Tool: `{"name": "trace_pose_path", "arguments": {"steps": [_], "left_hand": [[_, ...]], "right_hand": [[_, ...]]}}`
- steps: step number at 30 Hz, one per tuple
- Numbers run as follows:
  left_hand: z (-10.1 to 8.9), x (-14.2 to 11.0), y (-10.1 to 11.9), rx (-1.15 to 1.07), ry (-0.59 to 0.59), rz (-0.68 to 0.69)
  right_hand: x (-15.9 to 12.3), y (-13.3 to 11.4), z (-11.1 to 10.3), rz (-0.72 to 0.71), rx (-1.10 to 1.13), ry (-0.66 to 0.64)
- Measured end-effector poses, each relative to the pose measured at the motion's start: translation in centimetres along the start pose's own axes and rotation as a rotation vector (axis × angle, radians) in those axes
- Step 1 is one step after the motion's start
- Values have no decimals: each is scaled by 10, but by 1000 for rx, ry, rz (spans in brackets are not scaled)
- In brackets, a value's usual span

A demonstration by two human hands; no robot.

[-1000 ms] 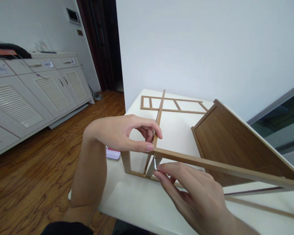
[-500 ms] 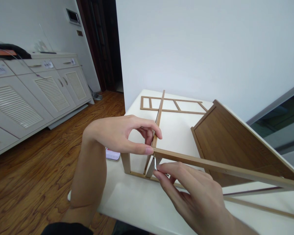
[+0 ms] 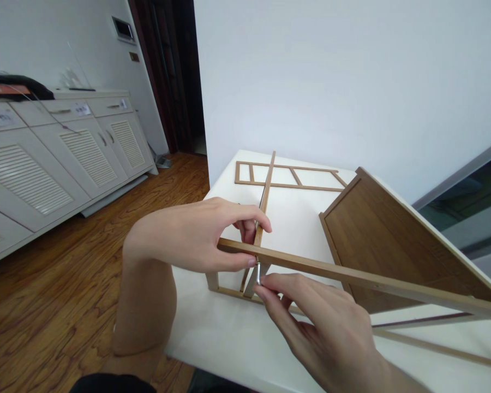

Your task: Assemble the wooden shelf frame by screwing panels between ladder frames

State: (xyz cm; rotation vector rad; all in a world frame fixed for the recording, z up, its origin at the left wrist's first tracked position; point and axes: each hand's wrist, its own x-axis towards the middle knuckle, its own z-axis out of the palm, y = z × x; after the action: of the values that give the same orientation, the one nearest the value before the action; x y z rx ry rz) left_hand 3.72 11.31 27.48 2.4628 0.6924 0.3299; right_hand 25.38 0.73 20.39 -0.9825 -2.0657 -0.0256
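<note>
My left hand (image 3: 196, 234) is closed around the corner where a thin wooden strip (image 3: 269, 183) meets the long rail of a wooden frame (image 3: 319, 266). Its thumb presses the near side of the rail and its index finger reaches over the strip. Between the thumb and fingertips of my right hand (image 3: 315, 316) is a small silver hex key (image 3: 258, 273). The key's upper end meets a screw on the near side of the rail, just below my left thumb. Part of the joint is hidden by my left fingers.
The frame stands on a white table (image 3: 221, 333). A flat ladder-like wooden frame (image 3: 265, 185) lies at the back by the wall. To the right leans a brown wooden panel (image 3: 396, 245). White louvred cabinets (image 3: 85, 147) line the left wall beyond the wooden floor (image 3: 57, 295).
My left thumb and palm have shifted slightly down and left on the rail, uncovering its left end. The phone on the table is now hidden behind my left hand. The hex key has barely moved.
</note>
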Motion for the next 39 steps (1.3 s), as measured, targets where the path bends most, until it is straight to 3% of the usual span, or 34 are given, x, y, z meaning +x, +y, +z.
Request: {"name": "trace_pose_path", "arguments": {"steps": [39], "left_hand": [[-3, 2, -6, -52, -42, 47]], "right_hand": [[-3, -5, -14, -167, -351, -14]]}}
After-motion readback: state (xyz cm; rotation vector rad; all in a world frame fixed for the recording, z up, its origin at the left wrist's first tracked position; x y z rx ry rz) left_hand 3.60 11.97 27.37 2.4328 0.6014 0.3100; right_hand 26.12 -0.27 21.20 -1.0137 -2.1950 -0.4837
